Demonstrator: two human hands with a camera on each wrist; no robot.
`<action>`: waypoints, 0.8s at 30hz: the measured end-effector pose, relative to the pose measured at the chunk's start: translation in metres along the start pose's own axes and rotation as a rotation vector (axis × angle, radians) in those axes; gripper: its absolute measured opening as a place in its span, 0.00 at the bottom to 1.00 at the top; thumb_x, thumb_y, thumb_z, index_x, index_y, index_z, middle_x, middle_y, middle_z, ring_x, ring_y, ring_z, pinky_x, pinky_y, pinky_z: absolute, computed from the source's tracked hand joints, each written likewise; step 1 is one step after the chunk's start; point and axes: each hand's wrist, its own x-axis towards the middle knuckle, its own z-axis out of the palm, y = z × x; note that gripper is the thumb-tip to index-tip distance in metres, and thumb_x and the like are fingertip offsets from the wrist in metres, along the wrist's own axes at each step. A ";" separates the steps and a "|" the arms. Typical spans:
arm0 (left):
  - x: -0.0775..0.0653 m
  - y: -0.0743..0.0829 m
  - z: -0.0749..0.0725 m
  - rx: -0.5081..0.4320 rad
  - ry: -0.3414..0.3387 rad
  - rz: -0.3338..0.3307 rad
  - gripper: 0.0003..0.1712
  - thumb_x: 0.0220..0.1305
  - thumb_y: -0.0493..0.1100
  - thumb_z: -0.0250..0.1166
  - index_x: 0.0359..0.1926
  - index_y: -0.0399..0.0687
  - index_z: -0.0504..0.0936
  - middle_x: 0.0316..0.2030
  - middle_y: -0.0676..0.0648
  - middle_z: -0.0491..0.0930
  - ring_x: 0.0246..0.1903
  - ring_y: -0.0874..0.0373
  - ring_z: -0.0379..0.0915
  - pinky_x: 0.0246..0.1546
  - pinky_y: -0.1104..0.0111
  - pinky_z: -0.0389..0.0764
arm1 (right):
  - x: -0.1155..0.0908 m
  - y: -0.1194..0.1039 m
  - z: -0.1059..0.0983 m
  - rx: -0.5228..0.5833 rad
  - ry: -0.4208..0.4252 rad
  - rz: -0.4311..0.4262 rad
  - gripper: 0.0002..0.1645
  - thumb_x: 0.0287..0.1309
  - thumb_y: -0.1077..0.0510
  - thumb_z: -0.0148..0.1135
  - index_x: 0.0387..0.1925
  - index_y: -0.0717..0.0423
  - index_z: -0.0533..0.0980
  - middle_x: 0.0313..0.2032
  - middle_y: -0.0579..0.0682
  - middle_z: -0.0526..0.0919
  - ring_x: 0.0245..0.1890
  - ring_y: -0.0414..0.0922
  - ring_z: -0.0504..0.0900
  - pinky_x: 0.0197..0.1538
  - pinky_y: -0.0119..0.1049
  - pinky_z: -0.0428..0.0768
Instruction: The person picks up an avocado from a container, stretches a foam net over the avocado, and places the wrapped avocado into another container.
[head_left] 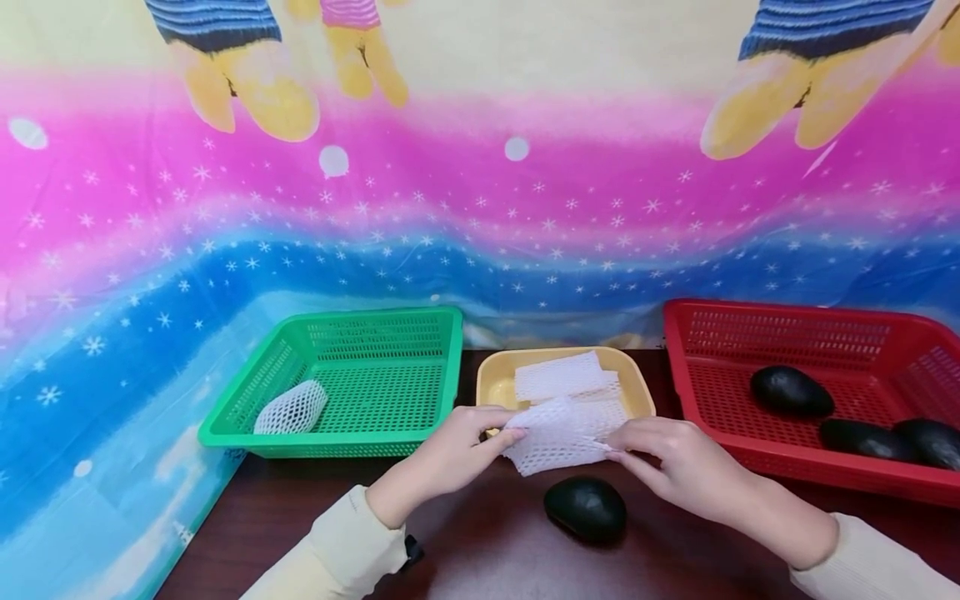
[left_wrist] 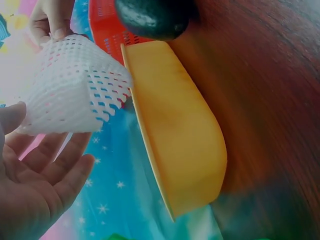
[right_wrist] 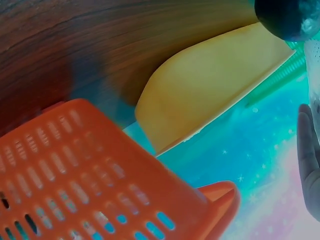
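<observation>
A white foam net sleeve hangs flattened between both hands, over the front edge of the yellow tray. My left hand pinches its left end between thumb and fingers; in the left wrist view, the sleeve lies between the thumb and the spread fingers. At the other end, my right hand pinches the lower right edge with thumb and fingertips. Just below the sleeve, a dark, glossy avocado lies on the table. More flat foam net sleeves lie in the tray.
On the left stands a green basket with one white foam-netted item inside. A red basket on the right holds several dark avocados. A printed cloth hangs behind the brown table.
</observation>
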 end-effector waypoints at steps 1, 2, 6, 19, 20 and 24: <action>0.000 0.000 -0.001 0.005 -0.006 -0.001 0.15 0.77 0.49 0.59 0.53 0.49 0.88 0.49 0.52 0.86 0.50 0.63 0.79 0.50 0.63 0.81 | -0.001 0.001 0.000 -0.009 0.000 -0.001 0.26 0.74 0.37 0.49 0.41 0.45 0.88 0.38 0.40 0.88 0.37 0.38 0.87 0.46 0.23 0.80; -0.001 0.000 -0.001 0.014 -0.009 0.003 0.16 0.77 0.49 0.59 0.53 0.49 0.88 0.50 0.52 0.86 0.50 0.62 0.79 0.49 0.64 0.81 | -0.002 0.002 0.000 -0.015 -0.004 0.000 0.26 0.74 0.37 0.48 0.41 0.45 0.88 0.38 0.40 0.88 0.37 0.39 0.87 0.45 0.23 0.80; -0.002 -0.001 -0.002 0.039 -0.019 -0.006 0.15 0.77 0.47 0.59 0.54 0.48 0.88 0.50 0.52 0.86 0.50 0.63 0.79 0.49 0.64 0.80 | -0.006 0.005 -0.001 -0.015 -0.046 0.022 0.25 0.73 0.37 0.49 0.41 0.45 0.88 0.37 0.40 0.88 0.37 0.38 0.86 0.43 0.26 0.82; -0.001 0.005 0.002 -0.079 -0.125 -0.019 0.20 0.79 0.51 0.57 0.65 0.52 0.80 0.53 0.54 0.84 0.48 0.68 0.78 0.50 0.69 0.79 | 0.003 0.003 0.001 0.090 -0.157 -0.165 0.11 0.66 0.54 0.70 0.49 0.47 0.86 0.54 0.51 0.84 0.49 0.44 0.85 0.53 0.25 0.78; -0.001 0.005 0.002 -0.089 -0.132 -0.018 0.21 0.79 0.51 0.56 0.66 0.51 0.79 0.53 0.54 0.84 0.47 0.68 0.78 0.50 0.69 0.79 | 0.003 0.003 0.002 0.088 -0.145 -0.199 0.09 0.70 0.52 0.66 0.48 0.47 0.86 0.54 0.52 0.83 0.49 0.45 0.84 0.54 0.26 0.78; -0.003 0.005 0.003 -0.088 -0.122 -0.014 0.18 0.79 0.50 0.57 0.63 0.52 0.76 0.48 0.52 0.84 0.40 0.68 0.78 0.45 0.70 0.79 | 0.008 0.002 0.005 0.084 -0.066 -0.287 0.18 0.78 0.48 0.50 0.42 0.48 0.85 0.51 0.50 0.84 0.47 0.45 0.84 0.53 0.27 0.79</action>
